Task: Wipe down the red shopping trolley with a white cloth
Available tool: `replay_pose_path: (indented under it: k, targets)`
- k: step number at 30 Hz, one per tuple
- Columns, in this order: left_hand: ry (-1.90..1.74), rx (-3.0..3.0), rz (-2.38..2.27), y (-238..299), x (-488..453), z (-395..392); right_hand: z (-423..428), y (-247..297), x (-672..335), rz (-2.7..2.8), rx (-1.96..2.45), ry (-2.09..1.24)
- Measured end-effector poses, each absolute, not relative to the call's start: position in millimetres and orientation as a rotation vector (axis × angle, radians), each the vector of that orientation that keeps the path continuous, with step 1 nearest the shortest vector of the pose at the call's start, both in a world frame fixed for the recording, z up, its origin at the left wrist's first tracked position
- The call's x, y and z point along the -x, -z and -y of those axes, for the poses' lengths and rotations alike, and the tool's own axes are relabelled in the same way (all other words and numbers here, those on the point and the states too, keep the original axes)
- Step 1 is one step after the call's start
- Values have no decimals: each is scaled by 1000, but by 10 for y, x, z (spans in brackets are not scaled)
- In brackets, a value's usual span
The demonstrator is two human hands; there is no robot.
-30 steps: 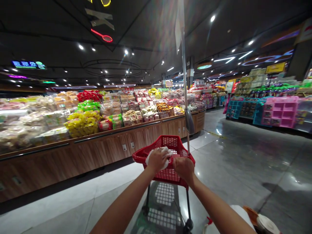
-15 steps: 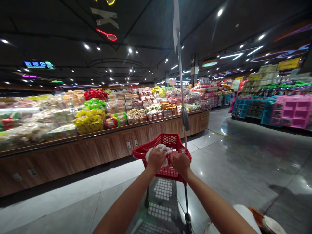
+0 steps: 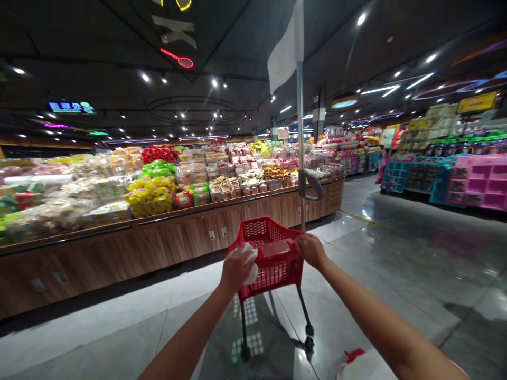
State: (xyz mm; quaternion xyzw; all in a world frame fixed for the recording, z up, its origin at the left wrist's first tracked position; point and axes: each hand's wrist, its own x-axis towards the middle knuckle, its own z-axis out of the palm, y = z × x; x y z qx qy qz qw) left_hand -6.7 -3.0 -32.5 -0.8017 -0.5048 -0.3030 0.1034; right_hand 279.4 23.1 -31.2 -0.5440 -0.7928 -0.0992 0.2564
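Your left hand (image 3: pixel 237 270), fingers curled, presses a crumpled white cloth (image 3: pixel 250 264) against the rim of a red plastic mesh shopping cart (image 3: pixel 273 277); your right hand (image 3: pixel 311 250) hooks closed fingers over the opposite rim. Both arms reach forward. The cart stands on a glossy floor (image 3: pixel 396 264), near a wood-paneled counter (image 3: pixel 190 237) piled with bagged snacks (image 3: pixel 150 198).

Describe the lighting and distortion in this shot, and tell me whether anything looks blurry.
In the head view, the wide lens bows the wooden counter; the ceiling spotlights leave glare on the polished floor; the red shopping cart casts a grid-patterned shadow; the far displays look soft.
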Motion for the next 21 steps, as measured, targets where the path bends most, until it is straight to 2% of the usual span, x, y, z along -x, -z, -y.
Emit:
replay_pose_path:
  k: [4, 7, 10, 17, 21]
  targets:
    - [1037, 2571, 1432, 285, -160, 111, -113, 329, -2551, 1976, 1274, 111]
    - [1166, 2668, 1293, 327, -257, 131, 36, 438, -2220, 2016, 1022, -59]
    - [1275, 2669, 1201, 484, -124, 91, 108, 531, -2088, 2033, 906, -93]
    - [1163, 2526, 1533, 975, 647, -317, 128, 368, -2106, 2134, 1231, 42]
    - [1063, 2389, 1751, 1067, 628, -475, 214, 354, -1830, 2226, 1414, 267]
